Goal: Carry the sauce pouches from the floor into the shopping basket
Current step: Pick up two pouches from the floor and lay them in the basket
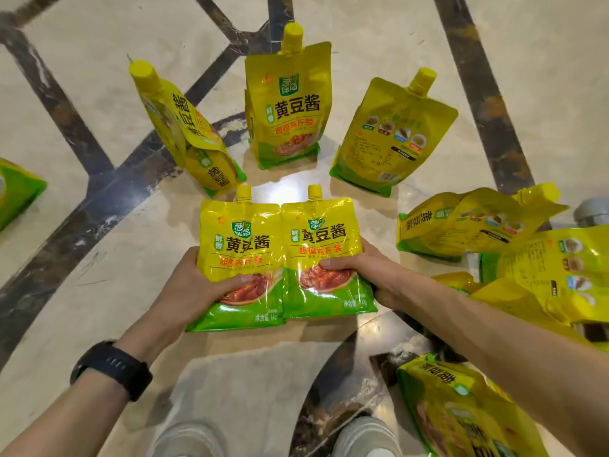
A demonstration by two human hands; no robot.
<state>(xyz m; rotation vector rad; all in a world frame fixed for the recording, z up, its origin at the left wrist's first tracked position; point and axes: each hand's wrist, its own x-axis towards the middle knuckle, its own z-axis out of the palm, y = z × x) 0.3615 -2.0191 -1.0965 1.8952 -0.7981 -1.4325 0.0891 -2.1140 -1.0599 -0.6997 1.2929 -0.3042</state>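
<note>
From the head camera, both hands are out in front, each holding one yellow-and-green sauce pouch above the floor (82, 77); the left hand (197, 285) grips the left pouch (240, 258) along its outer edge, thumb across the printed front; the right hand (365, 268) grips the right pouch (324, 255) the same way from the other side. The two pouches are held upright, caps up, fronts to the camera, inner edges touching. A black watch (112, 367) sits on the left wrist.

Beyond them three more stand on the pale marble floor with its dark stripes; the middle pouch (286, 107) is upright with its front showing; the leaning pouch (184, 133) to its left tilts over and is folded at the waist; the turned pouch (392, 136) to its right shows its back. Another, the edge pouch (16, 189), is cut off at the left border.

At the right lies a loose heap of pouches (468, 222), lying on their sides and overlapping; whether anything holds them I cannot tell. A near pouch (461, 410) lies under the right forearm. Two pale shoes (188, 440) show at the bottom.
</note>
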